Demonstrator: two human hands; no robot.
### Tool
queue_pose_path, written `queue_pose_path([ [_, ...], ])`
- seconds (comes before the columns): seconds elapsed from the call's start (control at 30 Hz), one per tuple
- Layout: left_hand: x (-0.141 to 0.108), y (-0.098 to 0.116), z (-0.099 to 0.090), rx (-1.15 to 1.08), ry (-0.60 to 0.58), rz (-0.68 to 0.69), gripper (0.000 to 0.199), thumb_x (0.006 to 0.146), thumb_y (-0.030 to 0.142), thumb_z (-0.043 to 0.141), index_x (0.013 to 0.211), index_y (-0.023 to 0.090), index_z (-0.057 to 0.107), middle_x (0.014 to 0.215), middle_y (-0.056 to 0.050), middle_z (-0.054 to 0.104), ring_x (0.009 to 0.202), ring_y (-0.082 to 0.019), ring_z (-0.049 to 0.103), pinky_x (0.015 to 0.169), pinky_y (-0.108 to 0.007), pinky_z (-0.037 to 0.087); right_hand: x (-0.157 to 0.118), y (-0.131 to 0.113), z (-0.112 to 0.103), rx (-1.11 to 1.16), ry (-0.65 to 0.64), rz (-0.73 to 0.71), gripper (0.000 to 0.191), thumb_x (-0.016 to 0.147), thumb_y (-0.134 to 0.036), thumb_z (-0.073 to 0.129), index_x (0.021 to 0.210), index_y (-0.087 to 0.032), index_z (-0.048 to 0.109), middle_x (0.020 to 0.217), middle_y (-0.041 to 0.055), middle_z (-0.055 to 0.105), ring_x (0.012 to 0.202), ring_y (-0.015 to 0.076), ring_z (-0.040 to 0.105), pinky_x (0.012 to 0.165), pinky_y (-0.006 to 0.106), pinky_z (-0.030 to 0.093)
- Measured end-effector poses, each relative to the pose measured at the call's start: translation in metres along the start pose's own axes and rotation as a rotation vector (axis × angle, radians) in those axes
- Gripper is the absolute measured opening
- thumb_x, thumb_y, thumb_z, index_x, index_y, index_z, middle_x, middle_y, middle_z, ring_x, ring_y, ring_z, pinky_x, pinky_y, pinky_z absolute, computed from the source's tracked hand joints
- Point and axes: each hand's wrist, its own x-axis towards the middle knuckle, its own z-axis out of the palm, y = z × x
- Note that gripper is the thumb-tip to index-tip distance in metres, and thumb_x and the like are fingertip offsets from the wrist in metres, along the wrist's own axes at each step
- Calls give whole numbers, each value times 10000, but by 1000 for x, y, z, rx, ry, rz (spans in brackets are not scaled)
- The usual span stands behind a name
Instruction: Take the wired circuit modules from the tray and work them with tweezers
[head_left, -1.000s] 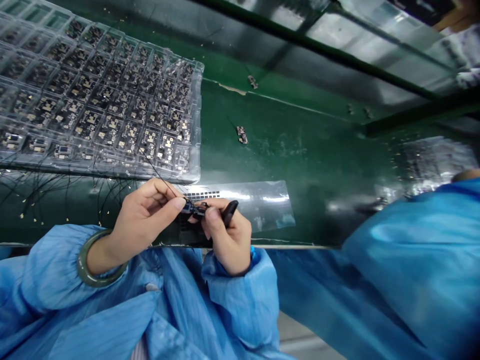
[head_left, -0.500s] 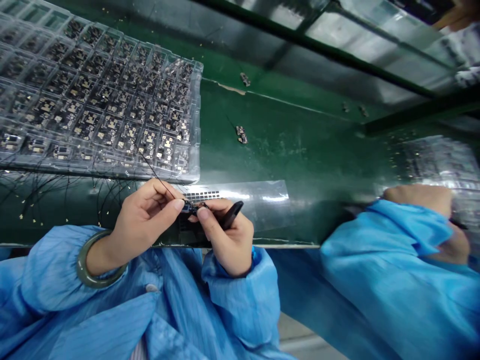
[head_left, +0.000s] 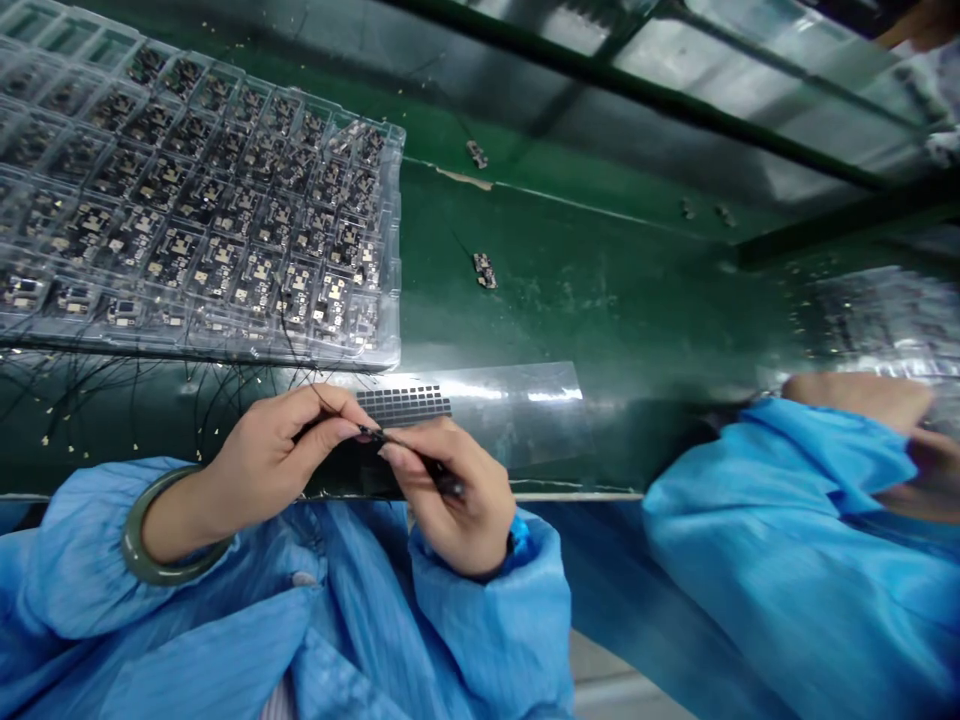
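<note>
My left hand is closed, thumb and forefinger pinching one end of a small dark circuit board. My right hand is closed as well, its thumb and forefinger meeting at the board's other end. A dark slim tool lies within the right hand, blurred, so its kind does not show. Fingers cover most of the board. Just beyond the fingertips is a clear plastic sheet carrying a grid of black stickers.
A clear compartment tray full of circuit boards stands at the left, with thin black wires along its front. Loose boards lie on the green table. At the right is a co-worker's blue sleeve.
Both hands have come slightly nearer my body, and the board has tilted so less of its face shows. The dark tool's end has swung down. The co-worker's hand has shifted right.
</note>
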Motion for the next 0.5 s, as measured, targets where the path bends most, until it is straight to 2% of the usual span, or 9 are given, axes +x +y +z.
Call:
queue_pose_path([
  [0.1,-3,-4,1,-30,88,176,199,865,78,540,987,209,629,956,-22,730,896,-146,689,833,-252,549,1,-2,-1,-81,32,-147,227,824,-87,581,1004,-218,625,832,23,718,694,128,667,589,231,542],
  [0.2,-5,-6,4,-174,141,305,323,837,16,556,1095,210,575,1069,-42,719,938,-168,701,831,-282,578,1,-5,-2,-149,50,-236,226,841,-89,555,1028,-188,632,862,53,719,720,139,676,623,248,555],
  [0.27,-6,-7,5,-269,127,340,363,833,-18,544,1114,211,553,1114,-45,710,937,-168,708,812,-276,592,1,-7,-2,-173,44,-280,234,850,-92,539,1050,-170,633,866,76,716,714,144,673,621,259,555],
  [0.4,-6,-8,3,-289,137,358,434,819,-38,554,1165,224,547,1146,-38,701,959,-168,702,834,-278,588,0,-8,0,-183,81,-320,272,856,-99,528,1099,-172,627,873,92,713,719,159,671,602,278,554],
  [0.5,-7,-7,1,-270,129,380,379,822,-29,556,1106,219,592,1117,-35,713,974,-168,693,870,-293,569,-1,-6,4,-127,82,-318,268,839,-92,556,1081,-178,634,849,78,714,715,151,671,593,258,545],
])
